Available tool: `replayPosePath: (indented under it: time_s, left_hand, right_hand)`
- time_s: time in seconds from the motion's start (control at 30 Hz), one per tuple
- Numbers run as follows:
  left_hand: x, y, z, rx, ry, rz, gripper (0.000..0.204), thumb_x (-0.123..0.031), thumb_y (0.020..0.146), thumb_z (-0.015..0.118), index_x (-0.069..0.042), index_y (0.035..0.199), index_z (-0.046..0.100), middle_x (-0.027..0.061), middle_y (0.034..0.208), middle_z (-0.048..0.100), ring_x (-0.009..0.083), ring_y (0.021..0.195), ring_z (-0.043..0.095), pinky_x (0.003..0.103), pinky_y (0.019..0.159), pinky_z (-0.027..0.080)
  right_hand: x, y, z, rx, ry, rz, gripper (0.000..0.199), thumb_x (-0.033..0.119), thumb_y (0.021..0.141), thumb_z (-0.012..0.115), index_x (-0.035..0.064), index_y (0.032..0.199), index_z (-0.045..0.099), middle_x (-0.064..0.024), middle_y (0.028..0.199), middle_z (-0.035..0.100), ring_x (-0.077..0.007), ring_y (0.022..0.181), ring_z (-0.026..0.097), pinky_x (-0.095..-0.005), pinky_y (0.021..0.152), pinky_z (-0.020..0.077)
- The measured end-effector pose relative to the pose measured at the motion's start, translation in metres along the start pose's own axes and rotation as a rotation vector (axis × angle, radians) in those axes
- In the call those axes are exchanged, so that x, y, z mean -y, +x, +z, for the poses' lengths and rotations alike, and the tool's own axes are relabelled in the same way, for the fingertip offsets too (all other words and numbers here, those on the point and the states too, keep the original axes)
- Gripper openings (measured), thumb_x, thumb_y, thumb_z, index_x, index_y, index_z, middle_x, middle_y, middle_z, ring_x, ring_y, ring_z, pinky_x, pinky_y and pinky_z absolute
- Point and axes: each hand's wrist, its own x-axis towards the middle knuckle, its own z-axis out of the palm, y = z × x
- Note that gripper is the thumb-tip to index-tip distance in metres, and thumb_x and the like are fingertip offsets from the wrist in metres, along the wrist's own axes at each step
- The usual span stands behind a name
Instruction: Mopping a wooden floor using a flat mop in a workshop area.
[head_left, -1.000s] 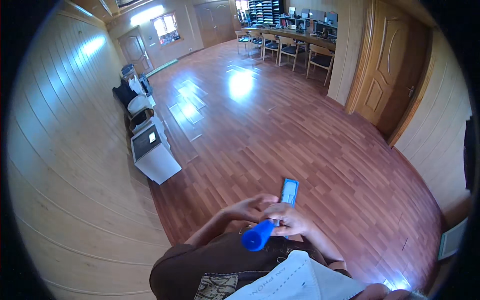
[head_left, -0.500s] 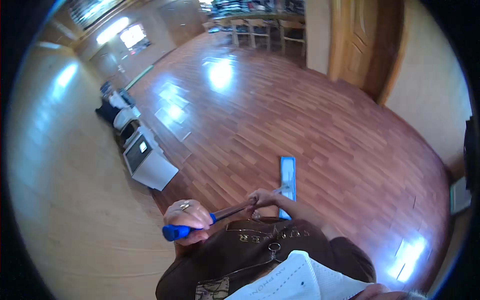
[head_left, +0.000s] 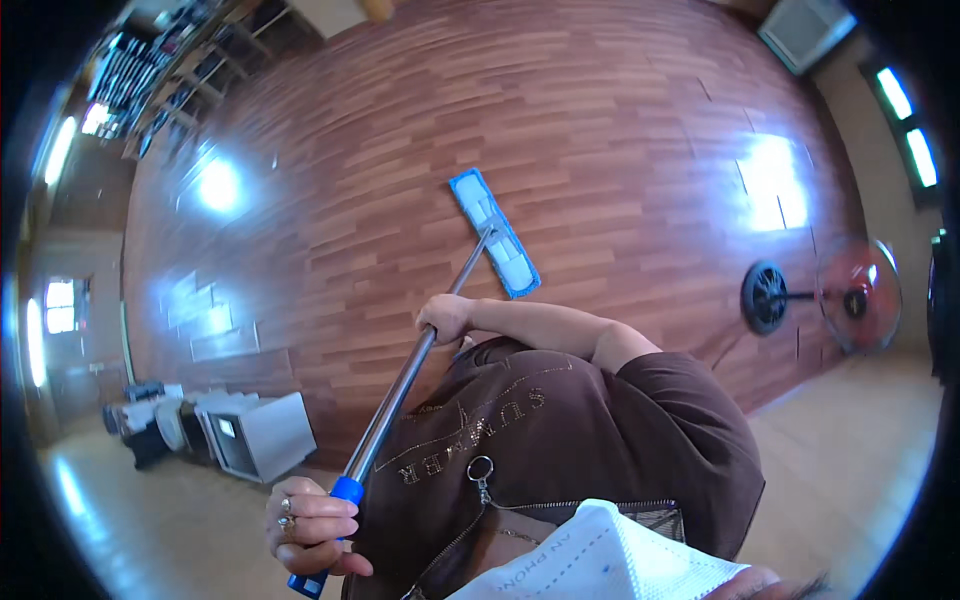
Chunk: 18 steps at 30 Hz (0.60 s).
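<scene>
A flat mop with a long metal pole (head_left: pixel 395 398) slants across my front, and its blue-edged head (head_left: pixel 511 268) lies flat on the wooden floor. My left hand (head_left: pixel 305 528) is wrapped round the blue grip at the pole's upper end, rings on its fingers. Further down, my right hand (head_left: pixel 447 317) is closed round the bare metal, with my forearm reaching in from the right. The palm side of each hand is hidden.
A standing fan (head_left: pixel 765 298) with a round black base is at the right. White box-shaped equipment (head_left: pixel 270 437) stands along the left wall. Chairs and loaded shelves (head_left: pixel 130 75) are at the far left. A white cabinet (head_left: pixel 805 32) stands at the far right.
My view has swung to the right, bringing the fan in. The mop head now lies farther in front of me, its pole steeper in view. Both hands keep their hold.
</scene>
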Motion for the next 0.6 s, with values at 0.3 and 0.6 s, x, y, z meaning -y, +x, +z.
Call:
replayPosePath:
  time_s: [0.3,0.6]
  left_hand:
    - [0.1,0.037,0.001,0.185,-0.391,0.125,0.035,-0.033,0.067,0.085,-0.013,0.067,0.056,0.0013,0.072,0.066,0.0178,0.068,0.066,0.026,0.046,0.031]
    - [0.165,0.078,0.052,0.397,-0.671,0.203,0.029,-0.027,0.068,0.084,-0.011,0.066,0.06,0.0035,0.069,0.065,0.0224,0.073,0.069,0.029,0.056,0.042]
  right_hand:
    - [-0.042,-0.091,-0.024,-0.586,-0.064,0.328,0.015,0.019,0.059,0.07,0.0108,0.068,0.06,-0.0105,0.068,0.063,-0.0348,0.068,0.062,-0.045,0.06,0.0487]
    - [-0.069,-0.191,0.025,-1.096,-0.062,0.618,0.013,0.006,0.053,0.064,0.0059,0.064,0.056,-0.0121,0.063,0.056,-0.0341,0.065,0.059,-0.041,0.057,0.045]
